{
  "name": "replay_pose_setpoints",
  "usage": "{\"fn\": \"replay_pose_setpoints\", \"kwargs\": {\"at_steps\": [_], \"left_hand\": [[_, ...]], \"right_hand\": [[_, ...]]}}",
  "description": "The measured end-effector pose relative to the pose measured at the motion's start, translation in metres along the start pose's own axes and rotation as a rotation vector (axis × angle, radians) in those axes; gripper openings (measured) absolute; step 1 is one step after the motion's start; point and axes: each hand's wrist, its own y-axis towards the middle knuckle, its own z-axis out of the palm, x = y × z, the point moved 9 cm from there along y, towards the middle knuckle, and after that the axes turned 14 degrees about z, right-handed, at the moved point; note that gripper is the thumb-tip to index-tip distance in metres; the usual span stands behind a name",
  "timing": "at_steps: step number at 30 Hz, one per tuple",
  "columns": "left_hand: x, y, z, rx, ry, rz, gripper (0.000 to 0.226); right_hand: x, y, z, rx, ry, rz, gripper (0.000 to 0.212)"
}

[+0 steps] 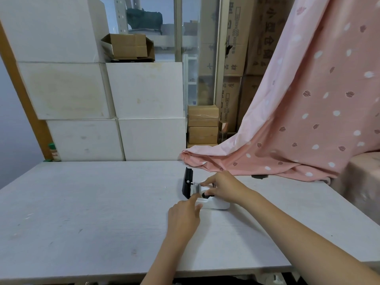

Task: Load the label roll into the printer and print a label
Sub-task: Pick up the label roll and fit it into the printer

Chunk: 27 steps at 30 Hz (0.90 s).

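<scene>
A small white label printer [213, 203] lies on the pale table [92, 202], right of centre. Its black lid [187, 185] stands open and upright at the printer's left end. The white label roll [202, 189] sits in the open compartment. My right hand [223, 186] reaches over the printer from the right, its fingers pinching the roll. My left hand [185, 215] rests on the table in front, with the index finger and thumb touching the printer's near left edge. The inside of the compartment is mostly hidden by my fingers.
A pink patterned cloth [298, 120] hangs at the right and spills onto the table's far edge. White boxes [144, 91] are stacked behind the table, with brown cartons [202, 124] beside them. A small bottle [53, 152] stands at the far left corner.
</scene>
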Motion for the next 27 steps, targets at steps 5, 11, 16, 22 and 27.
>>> {"fn": "replay_pose_setpoints", "kwargs": {"at_steps": [5, 11, 16, 22, 27], "left_hand": [[0.0002, -0.0002, -0.0014, -0.007, 0.003, 0.002, 0.038], [-0.0013, -0.0008, -0.0013, -0.018, 0.028, 0.012, 0.039], [-0.0034, -0.0019, -0.0032, -0.021, 0.054, 0.019, 0.039], [-0.0041, -0.0029, -0.0025, 0.014, 0.085, 0.003, 0.040], [-0.0054, -0.0032, -0.0050, 0.011, 0.080, -0.024, 0.050]], "right_hand": [[-0.0006, 0.0032, 0.0049, 0.011, -0.058, 0.013, 0.043], [-0.0015, 0.0081, 0.0080, 0.028, -0.082, -0.003, 0.042], [0.0019, 0.0097, 0.0087, 0.055, -0.192, -0.029, 0.041], [0.0024, 0.0062, 0.0094, 0.081, -0.210, -0.041, 0.037], [0.0067, 0.0045, 0.0030, 0.109, -0.254, -0.034, 0.035]]}}
